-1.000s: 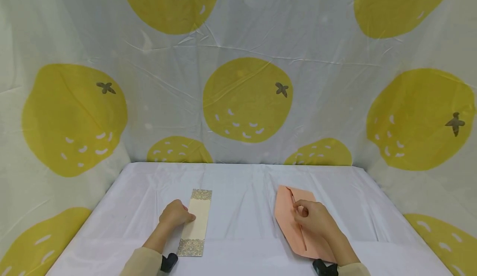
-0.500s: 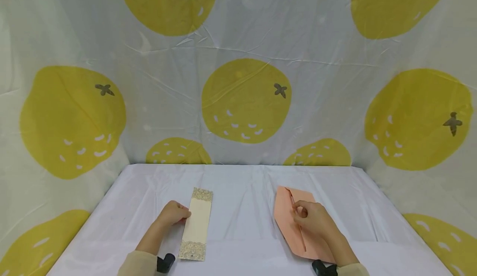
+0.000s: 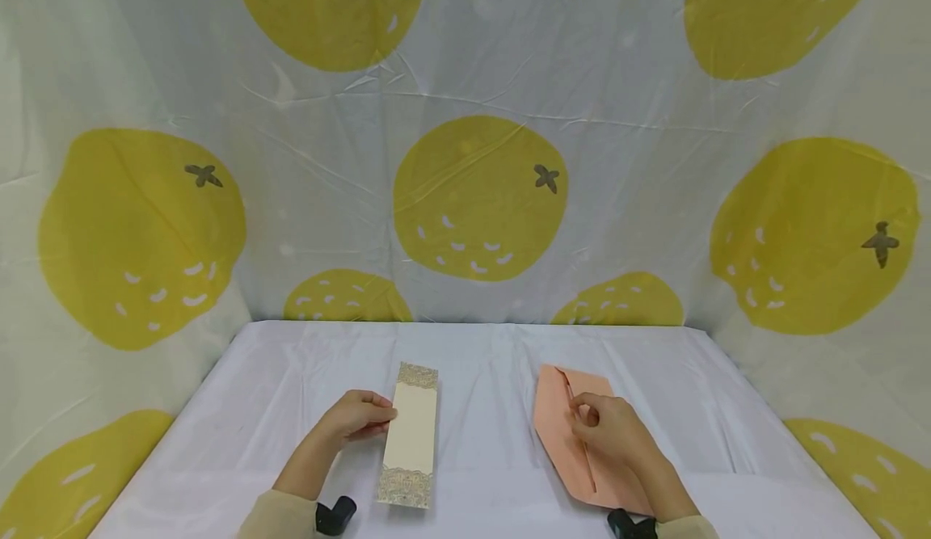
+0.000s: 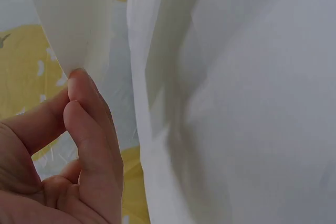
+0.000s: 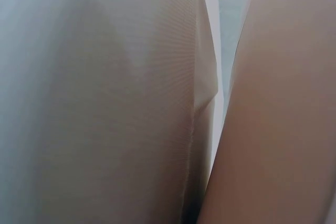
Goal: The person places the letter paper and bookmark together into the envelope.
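Two bare hands are showing, with one card and one envelope between them, each hand holding one item. The left hand (image 3: 356, 416) is pinching the single cream card (image 3: 410, 430) between thumb and fingertips; the gap is narrow, closing on the card's left long edge, a little above mid-length. The rest of the card is extending to the right of those fingers, with two patterned bands showing, one at each end. In the left wrist view the fingertips are gripping the sheet near its lower end in that picture.

The right hand (image 3: 614, 426) is holding the single peach envelope (image 3: 556, 434), thumb and forefinger closing narrowly at its long slit. The envelope is lying beneath that hand and reaching out to its left, well apart from the card. In the right wrist view the fingers are not showing clearly.

Two beige sleeves (image 3: 280, 515) and two black wrist devices (image 3: 336, 515) are appearing at the lower edge. One white-covered table (image 3: 480, 426) is standing before one backdrop (image 3: 327, 200) that is bearing nine yellow fruit prints (image 3: 480, 200), several cut off.
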A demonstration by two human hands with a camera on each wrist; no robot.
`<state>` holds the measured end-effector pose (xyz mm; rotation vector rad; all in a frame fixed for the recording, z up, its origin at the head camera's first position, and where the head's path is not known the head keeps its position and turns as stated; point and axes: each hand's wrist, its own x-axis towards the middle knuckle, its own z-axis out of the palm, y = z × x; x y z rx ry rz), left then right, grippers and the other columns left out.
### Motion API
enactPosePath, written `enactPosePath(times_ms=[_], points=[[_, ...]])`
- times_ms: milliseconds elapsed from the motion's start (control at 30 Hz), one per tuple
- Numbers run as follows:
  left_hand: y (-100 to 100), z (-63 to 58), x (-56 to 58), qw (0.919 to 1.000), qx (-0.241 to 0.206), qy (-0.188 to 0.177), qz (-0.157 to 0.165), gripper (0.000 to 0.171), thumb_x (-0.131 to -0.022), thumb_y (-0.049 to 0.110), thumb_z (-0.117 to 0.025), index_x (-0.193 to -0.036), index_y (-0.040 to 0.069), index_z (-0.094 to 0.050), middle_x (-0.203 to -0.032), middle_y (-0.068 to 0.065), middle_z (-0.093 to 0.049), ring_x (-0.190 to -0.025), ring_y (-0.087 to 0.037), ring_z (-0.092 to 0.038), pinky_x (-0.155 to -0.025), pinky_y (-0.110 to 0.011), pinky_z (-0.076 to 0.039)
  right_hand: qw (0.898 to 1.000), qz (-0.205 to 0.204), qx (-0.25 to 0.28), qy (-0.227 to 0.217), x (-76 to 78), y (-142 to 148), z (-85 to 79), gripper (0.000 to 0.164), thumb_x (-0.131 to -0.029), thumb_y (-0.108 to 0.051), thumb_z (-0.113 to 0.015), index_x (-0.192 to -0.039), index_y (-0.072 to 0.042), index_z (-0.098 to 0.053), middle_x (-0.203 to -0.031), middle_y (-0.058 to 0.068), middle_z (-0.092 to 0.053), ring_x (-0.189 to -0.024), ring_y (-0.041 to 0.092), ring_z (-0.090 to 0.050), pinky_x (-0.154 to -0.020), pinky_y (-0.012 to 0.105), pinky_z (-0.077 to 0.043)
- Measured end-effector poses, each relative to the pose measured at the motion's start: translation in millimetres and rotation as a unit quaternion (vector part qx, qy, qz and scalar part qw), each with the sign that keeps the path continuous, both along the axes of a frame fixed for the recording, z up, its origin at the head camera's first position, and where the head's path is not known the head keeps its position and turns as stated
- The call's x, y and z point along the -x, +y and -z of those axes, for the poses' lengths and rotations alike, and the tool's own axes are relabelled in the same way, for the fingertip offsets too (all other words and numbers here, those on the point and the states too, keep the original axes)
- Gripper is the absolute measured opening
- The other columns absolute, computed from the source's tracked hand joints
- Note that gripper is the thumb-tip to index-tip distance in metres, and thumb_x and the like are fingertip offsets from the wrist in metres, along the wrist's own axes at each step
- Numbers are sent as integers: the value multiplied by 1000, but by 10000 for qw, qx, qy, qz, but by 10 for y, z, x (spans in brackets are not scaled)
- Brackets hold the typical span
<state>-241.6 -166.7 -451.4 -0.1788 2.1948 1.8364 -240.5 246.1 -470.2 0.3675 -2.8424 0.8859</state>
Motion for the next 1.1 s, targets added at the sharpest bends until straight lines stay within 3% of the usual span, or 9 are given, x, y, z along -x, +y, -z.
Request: enactPosePath(times_ms=[200,1100], points=[[176,-35,14,9989,-399,-114,205,10,-86,-2,-68,-93,-6,-63,-70,-2,-63,-59,-6,-60,-55,-15,-51,10000,39,-42,31,16,-1,25,9,-85,-19,-73,-94,-16,-71,-55,-9,-41,-52,6,-37,-50,23,-32],[943,-140,180,9910,-791,-91,1072,9,-87,1,-69,-93,-2,-64,-71,-3,-65,-60,-5,-63,-56,-13,-51,9999,60,-22,-113,24,10,15,11,-86,-20,-73,-96,-16,-71,-54,-8,-41,-50,6,-36,-48,23,-32]])
